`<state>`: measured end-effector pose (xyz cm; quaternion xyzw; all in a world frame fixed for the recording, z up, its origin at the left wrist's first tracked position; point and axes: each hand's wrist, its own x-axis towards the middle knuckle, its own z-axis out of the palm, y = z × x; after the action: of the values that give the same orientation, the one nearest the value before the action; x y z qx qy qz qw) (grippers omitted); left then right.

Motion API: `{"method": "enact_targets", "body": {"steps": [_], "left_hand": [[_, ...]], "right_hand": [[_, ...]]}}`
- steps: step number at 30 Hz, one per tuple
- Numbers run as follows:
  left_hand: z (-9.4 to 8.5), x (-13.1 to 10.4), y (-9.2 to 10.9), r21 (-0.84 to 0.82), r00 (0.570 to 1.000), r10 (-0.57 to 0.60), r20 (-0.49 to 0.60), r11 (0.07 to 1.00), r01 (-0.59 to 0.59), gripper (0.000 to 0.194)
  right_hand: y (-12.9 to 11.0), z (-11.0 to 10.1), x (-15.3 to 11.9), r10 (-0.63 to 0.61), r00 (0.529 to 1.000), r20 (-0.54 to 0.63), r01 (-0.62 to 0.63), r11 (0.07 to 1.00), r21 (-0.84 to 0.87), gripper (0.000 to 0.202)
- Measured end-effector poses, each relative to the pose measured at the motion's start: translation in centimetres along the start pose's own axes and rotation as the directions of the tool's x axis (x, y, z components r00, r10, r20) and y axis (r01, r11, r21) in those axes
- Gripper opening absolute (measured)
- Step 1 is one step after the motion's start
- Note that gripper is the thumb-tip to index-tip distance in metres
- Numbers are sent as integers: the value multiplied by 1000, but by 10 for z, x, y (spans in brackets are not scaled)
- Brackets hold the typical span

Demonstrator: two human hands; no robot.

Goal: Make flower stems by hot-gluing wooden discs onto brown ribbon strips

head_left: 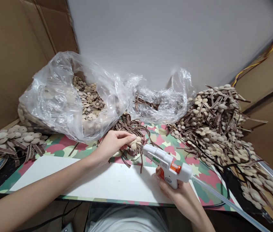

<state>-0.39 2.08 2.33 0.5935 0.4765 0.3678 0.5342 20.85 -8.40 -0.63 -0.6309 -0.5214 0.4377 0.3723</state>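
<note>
Between the thumb and fingers of my left hand (113, 143) is a small cream flower-shaped piece (135, 142) with rounded petals. My right hand (171, 187) is wrapped round the grip of a white and orange hot glue gun (166, 162), its nozzle pointing left, at or very near the flower piece. I cannot tell whether the two touch. A long translucent glue stick (223, 199) runs out of the gun's back toward the lower right. Behind my left fingers lies a tangle of brown stitched ribbons (132, 124).
A clear plastic bag (54, 93) full of flower pieces (91, 104) stands at the back left. Another bag (172, 104) holds ribbons. Ribboned flower pieces pile up at right (218, 125) and left (17, 138). A white board (97, 185) lies on the camouflage-patterned surface (63, 145). A black cable (228, 183) loops at right.
</note>
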Motion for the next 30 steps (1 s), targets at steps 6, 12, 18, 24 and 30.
{"method": "enact_targets", "body": {"steps": [6, 12, 18, 24, 30], "left_hand": [[1, 0, 3, -91, 999, -51, 3, 994, 51, 29], [1, 0, 3, -100, 998, -55, -6, 993, 55, 29], [0, 1, 1, -101, 999, -51, -14, 994, 49, 31], [-1, 2, 0, -125, 999, -50, -1, 991, 50, 32], [-1, 3, -3, -235, 995, -79, 63, 968, 92, 33]], "right_hand": [[-1, 0, 0, -38, 999, -20, 37, 999, -15, 31], [-1, 1, 0, -22, 1000, -21, 22, 1000, -6, 30], [-3, 1, -1, 25, 999, -23, -24, 1000, 20, 31], [-2, 1, -1, 37, 999, 19, -38, 999, 21, 32], [0, -1, 1, -3, 1000, 27, 3, 1000, -4, 31]]}}
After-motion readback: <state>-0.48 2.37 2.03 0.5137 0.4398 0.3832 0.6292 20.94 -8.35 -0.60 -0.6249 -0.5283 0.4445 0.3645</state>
